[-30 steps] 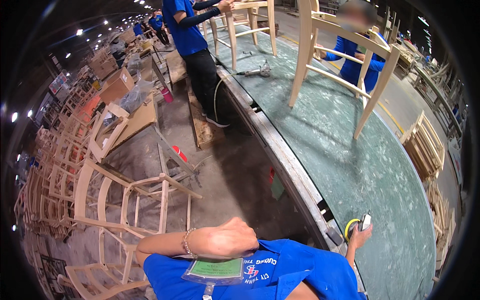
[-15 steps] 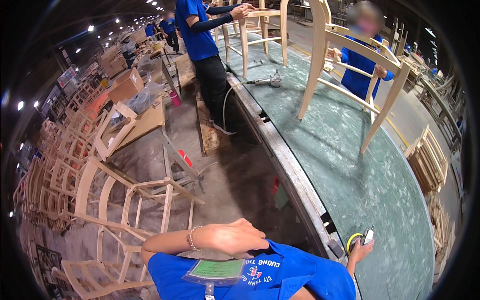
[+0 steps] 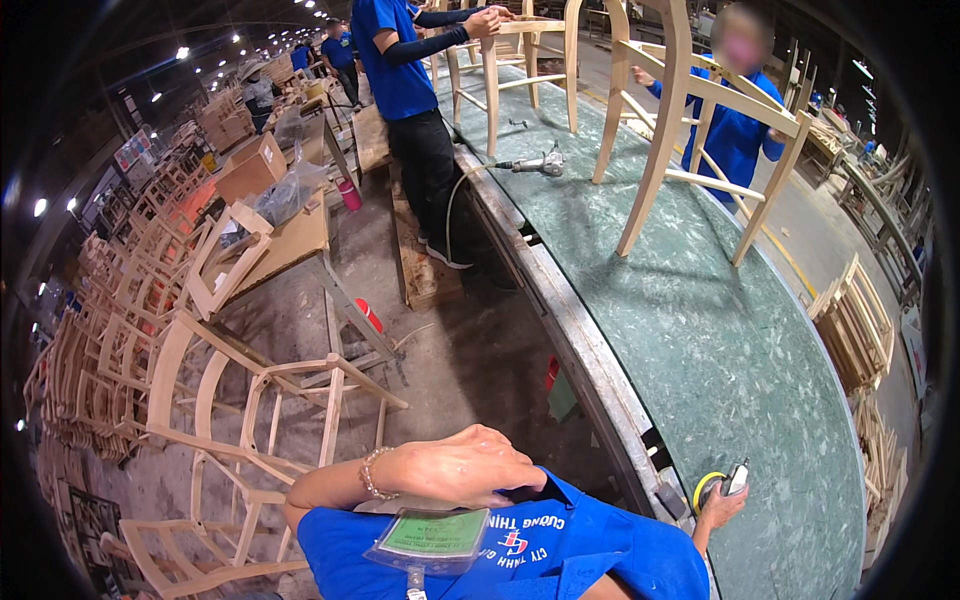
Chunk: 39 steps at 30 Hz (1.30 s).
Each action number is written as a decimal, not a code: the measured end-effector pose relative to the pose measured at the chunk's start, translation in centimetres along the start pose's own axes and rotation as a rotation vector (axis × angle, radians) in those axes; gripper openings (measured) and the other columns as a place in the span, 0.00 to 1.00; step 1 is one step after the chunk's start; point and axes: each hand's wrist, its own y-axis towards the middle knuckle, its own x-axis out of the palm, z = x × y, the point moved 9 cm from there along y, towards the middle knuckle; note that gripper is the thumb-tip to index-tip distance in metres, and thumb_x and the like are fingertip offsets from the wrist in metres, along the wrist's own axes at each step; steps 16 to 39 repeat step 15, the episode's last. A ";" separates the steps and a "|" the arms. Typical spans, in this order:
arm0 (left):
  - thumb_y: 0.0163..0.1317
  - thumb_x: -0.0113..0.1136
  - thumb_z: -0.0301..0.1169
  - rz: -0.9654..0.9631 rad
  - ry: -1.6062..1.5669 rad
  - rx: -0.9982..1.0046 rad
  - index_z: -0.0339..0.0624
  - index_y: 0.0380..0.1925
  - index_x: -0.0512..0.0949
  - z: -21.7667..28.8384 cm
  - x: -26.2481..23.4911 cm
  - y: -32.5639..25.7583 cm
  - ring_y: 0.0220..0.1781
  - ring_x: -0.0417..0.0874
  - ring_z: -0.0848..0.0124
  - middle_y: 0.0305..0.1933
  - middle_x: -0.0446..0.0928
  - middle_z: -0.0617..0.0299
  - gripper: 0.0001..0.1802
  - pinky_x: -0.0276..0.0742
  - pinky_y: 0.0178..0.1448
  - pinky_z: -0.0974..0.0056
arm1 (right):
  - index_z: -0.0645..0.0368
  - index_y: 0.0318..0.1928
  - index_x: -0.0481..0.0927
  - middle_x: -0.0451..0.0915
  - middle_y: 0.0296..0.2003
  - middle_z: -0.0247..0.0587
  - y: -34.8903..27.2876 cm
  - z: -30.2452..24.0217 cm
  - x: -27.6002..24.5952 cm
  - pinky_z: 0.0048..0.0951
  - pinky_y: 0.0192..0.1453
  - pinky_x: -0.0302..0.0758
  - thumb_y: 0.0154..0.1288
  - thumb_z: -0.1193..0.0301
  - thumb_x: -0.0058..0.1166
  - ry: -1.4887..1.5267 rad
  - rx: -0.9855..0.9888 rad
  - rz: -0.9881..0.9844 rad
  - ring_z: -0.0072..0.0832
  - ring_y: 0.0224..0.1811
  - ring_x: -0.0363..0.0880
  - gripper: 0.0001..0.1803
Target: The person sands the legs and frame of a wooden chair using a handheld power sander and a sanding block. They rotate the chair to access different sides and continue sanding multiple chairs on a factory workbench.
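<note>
On the near end of the green work surface, my right hand is closed around a small hand-held sander with a pale body and a yellow round pad edge. My left hand, with a beaded bracelet at the wrist, is bent across my chest. Its fingers are curled on the edge of my blue shirt; the fingertips are partly hidden in the cloth. Beyond the sander, a bare wooden chair frame stands on the surface, handled by a co-worker across from me.
Farther along, another co-worker touches a second wooden chair. A metal air tool with a hose lies on the surface. Stacked chair frames fill the left floor. Wooden parts are piled at the right.
The nearer chair frame has turned and shifted away from me, its legs now on the surface. My left fingers have moved slightly at the shirt edge; my right hand stays on the sander.
</note>
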 end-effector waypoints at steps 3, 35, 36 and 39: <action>0.61 0.62 0.36 0.060 -0.028 0.029 0.46 0.45 0.74 0.6 -2.1 0.1 0.44 0.81 0.62 0.40 0.80 0.64 0.15 0.69 0.60 0.49 | 0.46 0.68 0.61 0.71 0.55 0.50 0.1 0.1 0.0 0.50 0.59 0.71 0.53 0.60 0.65 0.008 -0.019 0.030 0.50 0.58 0.72 0.42; 0.53 0.71 0.37 0.365 -0.386 0.438 0.52 0.40 0.82 4.0 -11.5 -1.5 0.62 0.76 0.54 0.51 0.77 0.61 0.14 0.48 0.75 0.37 | 0.45 0.69 0.61 0.71 0.57 0.50 0.2 0.8 0.4 0.50 0.60 0.71 0.54 0.60 0.64 0.017 -0.002 0.029 0.51 0.60 0.71 0.42; 0.53 0.71 0.37 0.365 -0.386 0.438 0.52 0.40 0.82 4.0 -11.5 -1.5 0.62 0.76 0.54 0.51 0.77 0.61 0.14 0.48 0.75 0.37 | 0.45 0.69 0.61 0.71 0.57 0.50 0.2 0.8 0.4 0.50 0.60 0.71 0.54 0.60 0.64 0.017 -0.002 0.029 0.51 0.60 0.71 0.42; 0.53 0.71 0.37 0.365 -0.386 0.438 0.52 0.40 0.82 4.0 -11.5 -1.5 0.62 0.76 0.54 0.51 0.77 0.61 0.14 0.48 0.75 0.37 | 0.45 0.69 0.61 0.71 0.57 0.50 0.2 0.8 0.4 0.50 0.60 0.71 0.54 0.60 0.64 0.017 -0.002 0.029 0.51 0.60 0.71 0.42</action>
